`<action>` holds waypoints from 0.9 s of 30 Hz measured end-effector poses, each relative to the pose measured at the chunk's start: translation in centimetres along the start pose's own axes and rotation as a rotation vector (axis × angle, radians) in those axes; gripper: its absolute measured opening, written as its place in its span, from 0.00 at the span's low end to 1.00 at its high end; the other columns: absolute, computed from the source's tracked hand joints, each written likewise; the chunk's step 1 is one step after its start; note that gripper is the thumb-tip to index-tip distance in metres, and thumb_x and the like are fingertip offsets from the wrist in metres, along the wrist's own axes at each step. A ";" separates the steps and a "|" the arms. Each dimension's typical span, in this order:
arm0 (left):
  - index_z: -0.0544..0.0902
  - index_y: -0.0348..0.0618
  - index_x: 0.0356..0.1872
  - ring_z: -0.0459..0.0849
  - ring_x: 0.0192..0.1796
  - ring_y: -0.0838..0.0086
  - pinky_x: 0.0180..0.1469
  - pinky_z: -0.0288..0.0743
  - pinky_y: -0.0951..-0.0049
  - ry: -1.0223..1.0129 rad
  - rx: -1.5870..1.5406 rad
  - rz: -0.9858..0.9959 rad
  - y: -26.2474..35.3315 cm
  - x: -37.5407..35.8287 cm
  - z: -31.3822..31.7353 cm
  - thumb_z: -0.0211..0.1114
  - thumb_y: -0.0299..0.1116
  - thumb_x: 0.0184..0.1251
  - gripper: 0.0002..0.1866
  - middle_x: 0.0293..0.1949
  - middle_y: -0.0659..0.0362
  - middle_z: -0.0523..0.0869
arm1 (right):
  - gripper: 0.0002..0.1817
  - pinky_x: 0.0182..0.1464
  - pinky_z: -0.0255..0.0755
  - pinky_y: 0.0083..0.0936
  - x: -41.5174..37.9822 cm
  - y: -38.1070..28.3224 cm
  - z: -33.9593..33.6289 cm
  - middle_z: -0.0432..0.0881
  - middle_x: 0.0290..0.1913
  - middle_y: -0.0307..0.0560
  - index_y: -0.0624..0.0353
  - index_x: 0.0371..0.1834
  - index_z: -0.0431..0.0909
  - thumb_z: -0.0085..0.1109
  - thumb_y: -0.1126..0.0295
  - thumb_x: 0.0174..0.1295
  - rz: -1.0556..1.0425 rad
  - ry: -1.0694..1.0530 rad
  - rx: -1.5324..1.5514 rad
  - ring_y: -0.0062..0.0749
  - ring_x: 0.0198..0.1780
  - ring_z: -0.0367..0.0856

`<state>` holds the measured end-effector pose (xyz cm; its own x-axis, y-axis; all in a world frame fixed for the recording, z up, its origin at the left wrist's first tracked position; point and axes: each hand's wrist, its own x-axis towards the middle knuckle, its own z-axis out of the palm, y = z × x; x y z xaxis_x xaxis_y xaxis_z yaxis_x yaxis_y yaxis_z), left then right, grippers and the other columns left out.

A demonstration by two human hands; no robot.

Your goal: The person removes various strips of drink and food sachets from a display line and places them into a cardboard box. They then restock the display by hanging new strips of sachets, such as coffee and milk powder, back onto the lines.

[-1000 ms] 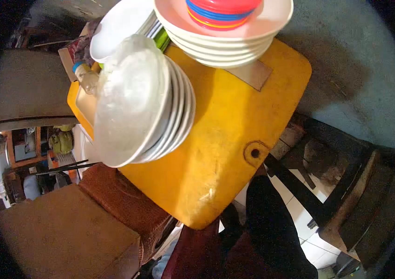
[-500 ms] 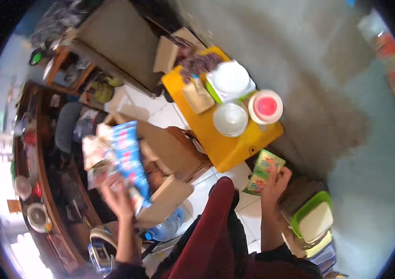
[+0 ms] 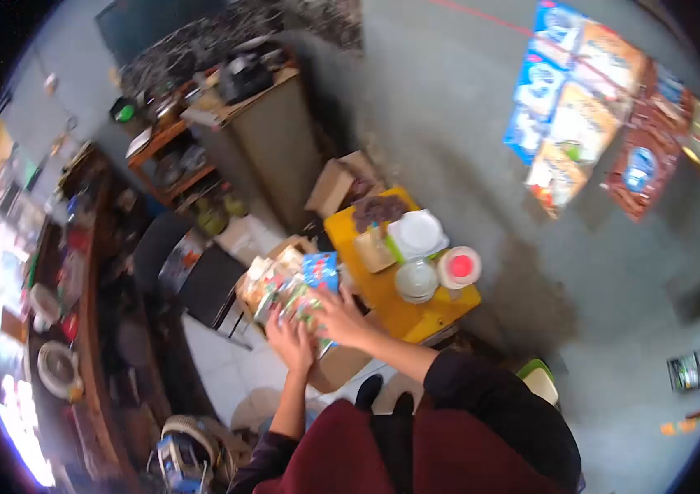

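Note:
Both my hands are together over a cardboard box (image 3: 340, 369) filled with packets. A strip of green sachets (image 3: 300, 305) lies between them. My left hand (image 3: 292, 344) has its fingers closed at the near edge of the sachets. From the right, my right hand (image 3: 340, 318) reaches in with its fingers bent on the same sachets; its fingertips are partly blurred. Just beyond sits a blue packet (image 3: 321, 270) in the box. Cream and red-brown packets (image 3: 261, 280) fill the box's left side.
A yellow table (image 3: 416, 325) stands beyond the box, bearing glass bowls (image 3: 416, 281), a pink-lidded tub (image 3: 460, 265) and a white-lidded green container (image 3: 418, 234). At left are a black chair (image 3: 210, 280) and a wooden shelf (image 3: 107, 329). Packets (image 3: 572, 123) hang on the wall.
My right hand has brought the green sachets from the right over to the box, beside my left hand. The view has risen and widened, showing the hanging packets.

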<state>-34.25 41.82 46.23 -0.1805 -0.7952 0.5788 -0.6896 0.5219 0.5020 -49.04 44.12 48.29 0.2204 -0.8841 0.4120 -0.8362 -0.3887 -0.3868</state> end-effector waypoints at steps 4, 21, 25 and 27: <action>0.65 0.32 0.52 0.67 0.52 0.56 0.56 0.57 0.59 0.000 -0.669 -0.110 2.0 0.8 -0.5 0.51 0.36 0.57 0.23 0.54 0.45 0.65 | 0.32 0.60 0.45 0.52 -2.4 -0.4 -4.1 0.51 0.63 0.53 0.47 0.60 0.59 0.57 0.55 0.50 0.133 0.107 0.058 0.45 0.64 0.51; 0.72 0.40 0.41 0.67 0.55 0.60 0.55 0.60 0.66 -0.454 -1.141 1.451 47.8 14.0 -11.3 0.60 0.28 0.49 0.15 0.51 0.52 0.70 | 0.11 0.49 0.62 0.35 -24.1 -17.1 -54.6 0.73 0.39 0.53 0.59 0.35 0.72 0.56 0.71 0.46 0.635 1.301 -1.510 0.47 0.46 0.70; 0.70 0.39 0.46 0.71 0.52 0.61 0.53 0.63 0.67 -0.323 -1.124 1.292 57.0 12.5 -11.7 0.57 0.37 0.52 0.20 0.49 0.51 0.73 | 0.25 0.45 0.65 0.37 -27.1 -18.5 -59.0 0.76 0.39 0.55 0.64 0.40 0.69 0.57 0.54 0.46 1.119 1.391 -1.589 0.45 0.44 0.73; 0.72 0.42 0.46 0.73 0.50 0.59 0.52 0.61 0.61 -0.358 -0.961 1.064 60.9 11.5 -10.6 0.56 0.45 0.52 0.23 0.46 0.52 0.76 | 0.32 0.45 0.66 0.38 -27.8 -18.6 -60.2 0.76 0.39 0.56 0.67 0.42 0.67 0.58 0.47 0.45 1.375 1.396 -1.472 0.44 0.44 0.74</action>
<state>-70.90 67.77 90.29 -0.5504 0.1267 0.8252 0.5679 0.7813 0.2589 -69.83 91.59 93.72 -0.3030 0.4621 0.8335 0.0441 0.8804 -0.4721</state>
